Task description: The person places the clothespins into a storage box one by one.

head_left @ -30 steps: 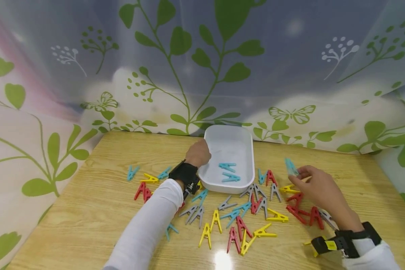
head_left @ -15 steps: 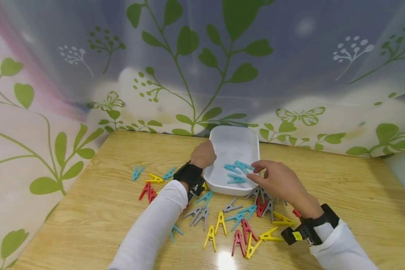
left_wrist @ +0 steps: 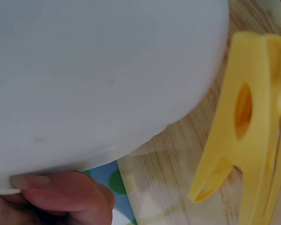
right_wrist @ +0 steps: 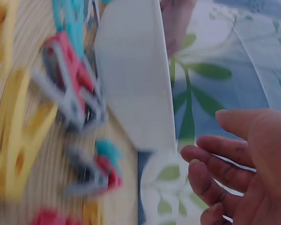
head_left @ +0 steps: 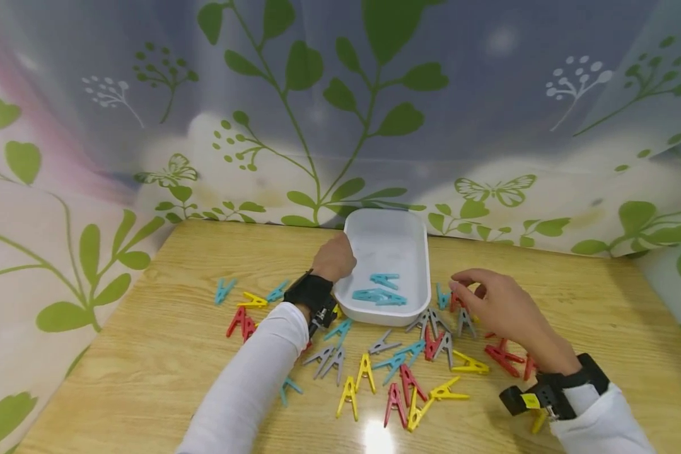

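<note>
A white plastic basin (head_left: 387, 243) stands near the back of the table, with several blue clothespins (head_left: 379, 296) lying in it. My left hand (head_left: 333, 258) grips the basin's left rim. In the left wrist view its thumb and fingers (left_wrist: 65, 194) pinch the rim from both sides. Right of the basin, my right hand (head_left: 502, 309) hovers above the table with loosely bent fingers and holds nothing. In the right wrist view that hand (right_wrist: 253, 161) shows a gap between thumb and fingers. Beneath it lie a red clothespin (head_left: 457, 300) and a blue clothespin (head_left: 442, 296).
Yellow, red, grey and blue clothespins lie scattered on the wooden table (head_left: 147, 372) in front of the basin and on both sides. A yellow clothespin (left_wrist: 250, 122) lies close to the basin by my left wrist. Behind the table hangs a leaf-patterned cloth (head_left: 261, 183).
My right hand carried a blue clothespin left to the basin and let it go there, then moved back right without it. My left hand has kept hold of the rim.
</note>
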`<state>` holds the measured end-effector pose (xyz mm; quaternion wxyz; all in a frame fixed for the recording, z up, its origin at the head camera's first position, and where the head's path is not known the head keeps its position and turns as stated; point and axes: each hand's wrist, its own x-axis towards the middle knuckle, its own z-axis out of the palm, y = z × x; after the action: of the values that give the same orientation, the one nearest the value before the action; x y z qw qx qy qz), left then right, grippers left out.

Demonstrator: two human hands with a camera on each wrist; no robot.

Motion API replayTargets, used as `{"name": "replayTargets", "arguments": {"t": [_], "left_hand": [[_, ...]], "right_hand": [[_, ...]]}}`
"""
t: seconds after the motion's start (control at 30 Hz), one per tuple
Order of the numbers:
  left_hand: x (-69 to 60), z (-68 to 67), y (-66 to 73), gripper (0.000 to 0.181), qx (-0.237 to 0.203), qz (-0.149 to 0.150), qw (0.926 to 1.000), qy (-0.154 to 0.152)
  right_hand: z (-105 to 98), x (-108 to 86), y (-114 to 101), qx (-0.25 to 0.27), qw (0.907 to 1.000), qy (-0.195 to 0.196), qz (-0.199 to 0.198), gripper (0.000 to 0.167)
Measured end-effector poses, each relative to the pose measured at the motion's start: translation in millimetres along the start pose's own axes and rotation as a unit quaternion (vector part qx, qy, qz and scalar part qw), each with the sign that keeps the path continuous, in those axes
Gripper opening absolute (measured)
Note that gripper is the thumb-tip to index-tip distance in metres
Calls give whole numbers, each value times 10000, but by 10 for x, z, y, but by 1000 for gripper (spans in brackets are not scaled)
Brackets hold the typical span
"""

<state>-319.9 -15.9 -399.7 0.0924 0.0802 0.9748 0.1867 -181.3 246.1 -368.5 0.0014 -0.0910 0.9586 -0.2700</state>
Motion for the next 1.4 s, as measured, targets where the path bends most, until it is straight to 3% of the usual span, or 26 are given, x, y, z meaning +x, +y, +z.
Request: {"name": "replayTargets", "arguments": {"t": [0.4, 0.7, 0.9, 1.07, 1.2, 1.4], "left_hand": [[-44, -31, -38, 35, -91, -31, 9999, 33], [-39, -43, -29, 34, -91, -49, 9999, 2], [-28, -49, -8, 32, -71, -43, 10000, 31], [-21, -28, 16, 26, -105, 50, 9999, 12], [-27, -24, 18, 27, -134, 114, 9998, -1], [-23, -13, 9, 23, -151, 106, 9998, 22]], "right_hand": [[-226, -398, 687, -181, 9990, -215, 341, 42], [-330, -724, 1113, -197, 9872, -1158, 1083, 53], [-328, -857, 1253, -386, 9795, -1421, 1371, 62], [-301, -985, 1303, -37, 9719, -1705, 1620, 49], [-258, -1037, 1295, -46, 9725, -1674, 1620, 39], [-241, -1027, 1276, -447, 9726, -1579, 1645, 41]]}}
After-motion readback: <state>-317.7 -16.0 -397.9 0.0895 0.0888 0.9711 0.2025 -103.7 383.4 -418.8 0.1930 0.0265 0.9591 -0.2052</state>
